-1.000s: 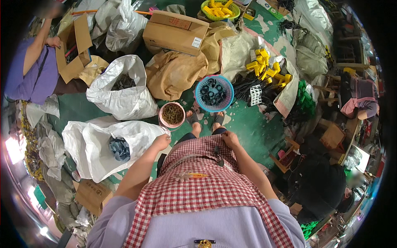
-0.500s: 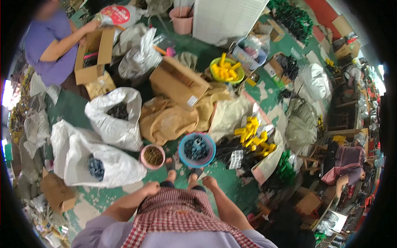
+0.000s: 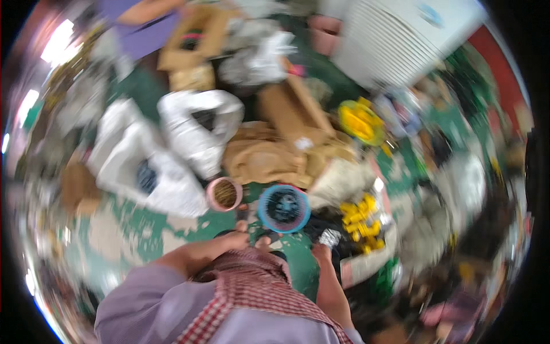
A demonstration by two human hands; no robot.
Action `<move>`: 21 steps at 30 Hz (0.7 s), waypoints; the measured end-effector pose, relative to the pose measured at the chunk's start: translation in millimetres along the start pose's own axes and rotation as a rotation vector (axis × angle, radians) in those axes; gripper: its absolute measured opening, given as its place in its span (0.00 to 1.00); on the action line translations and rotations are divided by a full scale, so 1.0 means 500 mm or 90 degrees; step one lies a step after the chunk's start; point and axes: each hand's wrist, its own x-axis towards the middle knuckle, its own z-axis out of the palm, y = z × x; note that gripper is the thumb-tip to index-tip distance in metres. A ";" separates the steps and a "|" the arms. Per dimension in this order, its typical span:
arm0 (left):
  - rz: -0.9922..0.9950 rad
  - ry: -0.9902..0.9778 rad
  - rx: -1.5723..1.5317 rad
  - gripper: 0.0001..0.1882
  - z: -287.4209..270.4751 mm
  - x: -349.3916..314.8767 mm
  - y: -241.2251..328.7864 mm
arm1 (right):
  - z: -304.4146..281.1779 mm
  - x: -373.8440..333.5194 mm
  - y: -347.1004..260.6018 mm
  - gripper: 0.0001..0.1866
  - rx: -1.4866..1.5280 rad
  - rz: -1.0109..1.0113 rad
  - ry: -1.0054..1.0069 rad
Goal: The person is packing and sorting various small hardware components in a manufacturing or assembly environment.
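My left hand (image 3: 236, 239) is at the front of my red checked apron (image 3: 246, 281), its fingers smeared by motion. Out to the right, my right hand (image 3: 322, 253) reaches down beside a shiny silver pack (image 3: 329, 237) on black plastic (image 3: 321, 225). Blur hides its fingers, and I cannot tell whether it touches the pack. Between and beyond my hands stands a blue basin (image 3: 262, 213) of dark bluish pieces. To its left, a pink bowl (image 3: 211, 200) holds small brownish pieces. Yellow parts (image 3: 362, 223) lie in a heap right of the black plastic.
White sacks (image 3: 123, 166) stand open at the left. Brown sacking (image 3: 258, 160) and a cardboard box (image 3: 292, 109) lie ahead. Farther right are a basket of yellow parts (image 3: 362, 121) and a large white panel (image 3: 395, 46). Another person in purple (image 3: 137, 34) is beside a carton at the far left.
The view has swung and blurred. My right hand has moved outward to the right, toward the silver pack. My left hand remains by the apron.
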 end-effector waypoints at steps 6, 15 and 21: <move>0.050 0.222 -0.044 0.13 0.017 -0.038 -0.042 | -0.177 0.058 -0.082 0.10 0.059 -0.200 0.122; -0.525 0.576 -0.454 0.15 0.289 -0.346 -0.127 | -0.355 0.360 -0.251 0.12 0.311 -0.299 -0.092; -0.708 0.204 -0.581 0.14 0.765 -0.337 -0.162 | -0.419 0.373 -0.295 0.17 0.511 -0.012 -0.234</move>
